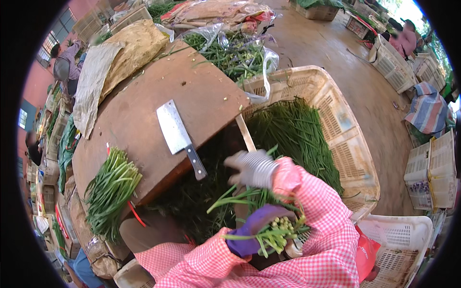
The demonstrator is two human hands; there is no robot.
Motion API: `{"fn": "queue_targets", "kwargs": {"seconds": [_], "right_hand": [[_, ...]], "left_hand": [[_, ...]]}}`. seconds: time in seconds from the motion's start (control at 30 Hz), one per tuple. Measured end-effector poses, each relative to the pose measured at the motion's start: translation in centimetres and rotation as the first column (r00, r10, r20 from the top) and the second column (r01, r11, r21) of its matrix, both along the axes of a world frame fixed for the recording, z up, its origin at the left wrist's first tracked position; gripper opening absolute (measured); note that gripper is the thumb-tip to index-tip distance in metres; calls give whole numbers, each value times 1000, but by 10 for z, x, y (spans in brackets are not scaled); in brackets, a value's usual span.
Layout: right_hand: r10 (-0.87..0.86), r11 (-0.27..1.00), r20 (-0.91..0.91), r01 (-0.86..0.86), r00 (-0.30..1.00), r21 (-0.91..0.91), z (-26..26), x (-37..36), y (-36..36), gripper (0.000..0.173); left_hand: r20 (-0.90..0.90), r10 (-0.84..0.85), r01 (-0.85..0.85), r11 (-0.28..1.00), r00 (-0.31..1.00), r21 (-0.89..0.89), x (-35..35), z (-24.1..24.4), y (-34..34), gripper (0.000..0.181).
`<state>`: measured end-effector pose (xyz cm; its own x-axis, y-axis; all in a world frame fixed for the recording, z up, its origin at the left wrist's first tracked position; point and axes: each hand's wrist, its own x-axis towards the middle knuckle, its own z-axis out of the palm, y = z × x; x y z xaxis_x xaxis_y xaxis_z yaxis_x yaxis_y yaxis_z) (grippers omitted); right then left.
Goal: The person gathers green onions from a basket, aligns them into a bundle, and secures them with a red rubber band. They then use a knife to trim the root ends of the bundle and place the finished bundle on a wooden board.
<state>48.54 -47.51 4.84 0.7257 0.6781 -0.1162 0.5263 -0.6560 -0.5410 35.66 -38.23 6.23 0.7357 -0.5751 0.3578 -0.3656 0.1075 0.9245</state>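
My left hand (257, 225), in a purple glove, grips a bunch of green chive-like stems (279, 232) low in front of my body. The pale cut ends point towards me. My right hand (254, 169), gloved in grey and slightly blurred, is stretched out past the table's near corner. Its fingers are apart, and I see nothing in them. On the brown tabletop (144, 97) lies a cleaver (176, 129), its black handle jutting over the near edge. A thick bundle of green stems (111, 190) rests at the table's left end, by a red strap (136, 215).
A large plastic crate (342, 136) at the right holds long green leaves (295, 140). Beside it stands another white crate (392, 234). Greens in a clear plastic bag (230, 54) and a tan sack (133, 50) lie beyond. People (68, 64) and more crates (392, 64) are farther off.
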Motion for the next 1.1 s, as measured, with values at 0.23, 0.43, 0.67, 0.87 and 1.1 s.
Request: {"fn": "queue_targets", "kwargs": {"seconds": [0.23, 0.43, 0.67, 0.87, 1.1], "right_hand": [[336, 820, -309, -438, 890, -368, -30, -34, 45, 45], [-73, 997, -9, 73, 997, 22, -5, -35, 9, 22], [-331, 668, -90, 300, 939, 680, 8, -69, -30, 22], [375, 250, -678, 635, 632, 731, -11, -81, -3, 26], [862, 204, -507, 903, 17, 378, -54, -73, -11, 35]], "left_hand": [[-161, -8, -32, 970, 987, -243, -13, -13, 6, 51], [-107, 125, -138, 983, 986, -122, -26, 9, 15, 48], [-609, 169, -416, 862, 775, -290, -4, 0, 48, 36], [-410, 427, -437, 896, 806, 76, -18, -26, 93, 48], [-587, 163, -399, 867, 793, -297, -23, -9, 79, 55]]}}
